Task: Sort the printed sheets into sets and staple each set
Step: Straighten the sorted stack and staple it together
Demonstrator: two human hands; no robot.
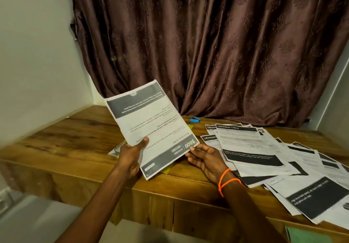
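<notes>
Printed sheet [151, 127] raised above the table [79, 139], upside down to the viewer: grey header bands, "KITCHEN", "Wash baby bottle". Pinched at its near edge by the left hand [132, 156], thumb on top; touched at its corner by the right hand [205, 159] with relaxed fingers. Sorting judged early: loose sheets [264, 159] fanned in disorder on the right. Blue stapler [195, 120] lying unused near the curtain [207, 44]; no stapled set visible.
</notes>
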